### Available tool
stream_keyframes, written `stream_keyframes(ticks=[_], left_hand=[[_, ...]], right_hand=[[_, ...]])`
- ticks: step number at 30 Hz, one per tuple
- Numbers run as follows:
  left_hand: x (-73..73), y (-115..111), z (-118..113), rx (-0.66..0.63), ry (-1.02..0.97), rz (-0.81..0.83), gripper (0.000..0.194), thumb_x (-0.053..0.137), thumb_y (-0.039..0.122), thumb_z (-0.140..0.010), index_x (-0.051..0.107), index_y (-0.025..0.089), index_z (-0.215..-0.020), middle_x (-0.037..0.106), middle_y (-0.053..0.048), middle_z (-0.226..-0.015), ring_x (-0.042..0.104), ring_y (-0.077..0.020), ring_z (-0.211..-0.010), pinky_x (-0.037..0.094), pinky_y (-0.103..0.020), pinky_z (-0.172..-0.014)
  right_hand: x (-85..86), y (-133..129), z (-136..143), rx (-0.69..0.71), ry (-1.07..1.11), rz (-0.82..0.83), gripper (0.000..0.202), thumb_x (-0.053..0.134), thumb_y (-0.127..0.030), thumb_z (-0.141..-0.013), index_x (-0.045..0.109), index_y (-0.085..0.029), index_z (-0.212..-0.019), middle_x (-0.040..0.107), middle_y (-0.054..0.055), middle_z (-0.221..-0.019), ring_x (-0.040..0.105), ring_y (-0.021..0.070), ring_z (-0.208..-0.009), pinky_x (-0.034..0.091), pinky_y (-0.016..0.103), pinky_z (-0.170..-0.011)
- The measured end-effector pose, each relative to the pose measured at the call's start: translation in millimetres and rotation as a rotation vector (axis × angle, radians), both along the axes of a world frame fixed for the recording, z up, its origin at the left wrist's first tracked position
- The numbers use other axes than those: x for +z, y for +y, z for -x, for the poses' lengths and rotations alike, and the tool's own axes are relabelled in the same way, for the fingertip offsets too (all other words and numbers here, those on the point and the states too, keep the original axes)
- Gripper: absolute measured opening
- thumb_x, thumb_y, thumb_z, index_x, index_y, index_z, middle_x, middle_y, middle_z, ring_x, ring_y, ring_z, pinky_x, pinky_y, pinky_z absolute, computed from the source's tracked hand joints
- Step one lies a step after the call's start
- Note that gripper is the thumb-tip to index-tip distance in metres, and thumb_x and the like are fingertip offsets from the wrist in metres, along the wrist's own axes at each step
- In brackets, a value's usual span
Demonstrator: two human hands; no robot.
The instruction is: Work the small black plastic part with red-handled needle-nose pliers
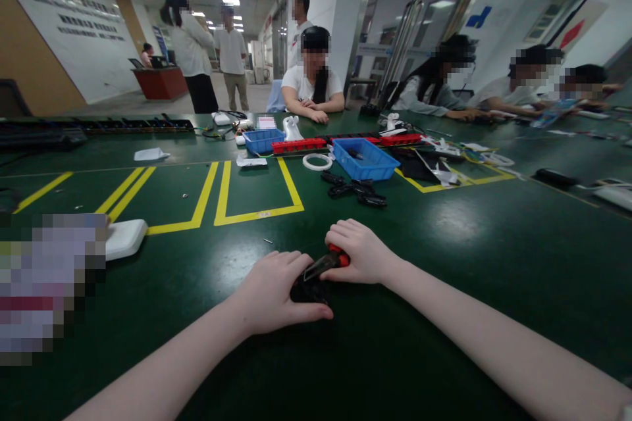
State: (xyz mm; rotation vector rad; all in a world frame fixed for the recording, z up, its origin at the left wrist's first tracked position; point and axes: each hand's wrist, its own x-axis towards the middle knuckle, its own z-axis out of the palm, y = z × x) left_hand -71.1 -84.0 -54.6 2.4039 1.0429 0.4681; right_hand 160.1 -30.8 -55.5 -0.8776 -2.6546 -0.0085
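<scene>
My right hand [359, 251] is closed round the red handles of a pair of pliers [320, 266], whose dark metal jaws point left toward my other hand. Between the thumb and fingers of my left hand [274, 293] is a black bundle [311, 291], perhaps a coiled cable, though the fingers and dark table blur its outline. The plier jaws lie over the upper edge of this bundle; whether they grip it I cannot tell. Beyond my hands lie several similar black coiled bundles [353, 191].
Blue bins [368, 161] stand behind the bundles, with a white ring [317, 162] and red strips [299, 146] nearby. A white box [126, 239] and a pixelated object [49, 283] lie to the left. Yellow tape [259, 216] marks the green table. A person [313, 89] sits opposite.
</scene>
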Motion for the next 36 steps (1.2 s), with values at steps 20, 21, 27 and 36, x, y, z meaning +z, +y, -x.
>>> stream_keyframes(ticks=[20, 21, 27, 36], left_hand=[[0.5, -0.4, -0.3, -0.003, 0.038, -0.008, 0.053, 0.065, 0.069, -0.08, 0.06, 0.02, -0.098, 0.065, -0.004, -0.094, 0.062, -0.0248, -0.085, 0.044, -0.037, -0.075], [0.2, -0.3, -0.4, -0.003, 0.041, -0.01, 0.053, 0.065, 0.069, -0.08, 0.06, 0.019, -0.098, 0.066, -0.005, -0.095, 0.062, -0.0252, -0.086, 0.044, -0.037, -0.075], [-1.8, 0.3, 0.2, -0.013, 0.045, -0.025, 0.054, 0.064, 0.071, -0.08, 0.06, 0.02, -0.099, 0.066, -0.005, -0.096, 0.062, -0.0251, -0.087, 0.044, -0.036, -0.076], [-3.0, 1.2, 0.2, -0.008, 0.051, -0.061, 0.057, 0.065, 0.074, -0.077, 0.059, 0.02, -0.094, 0.065, -0.004, -0.091, 0.062, -0.024, -0.083, 0.043, -0.036, -0.075]], right_hand=[[-0.6, 1.6, 0.5, 0.016, -0.01, 0.005, 0.049, 0.062, -0.069, -0.079, 0.052, -0.021, -0.08, 0.057, 0.003, -0.076, 0.05, 0.0198, -0.072, 0.034, 0.034, -0.068], [-0.6, 1.6, 0.6, 0.017, -0.012, 0.006, 0.049, 0.062, -0.069, -0.079, 0.052, -0.021, -0.08, 0.057, 0.003, -0.077, 0.05, 0.0198, -0.072, 0.034, 0.034, -0.068], [-0.1, 1.2, 0.7, 0.02, -0.021, 0.018, 0.047, 0.063, -0.068, -0.08, 0.053, -0.021, -0.08, 0.058, 0.003, -0.077, 0.05, 0.0201, -0.073, 0.034, 0.034, -0.069], [1.9, 1.3, 1.3, 0.038, -0.034, 0.04, 0.046, 0.064, -0.066, -0.08, 0.055, -0.021, -0.083, 0.059, 0.004, -0.08, 0.051, 0.0207, -0.075, 0.035, 0.034, -0.07]])
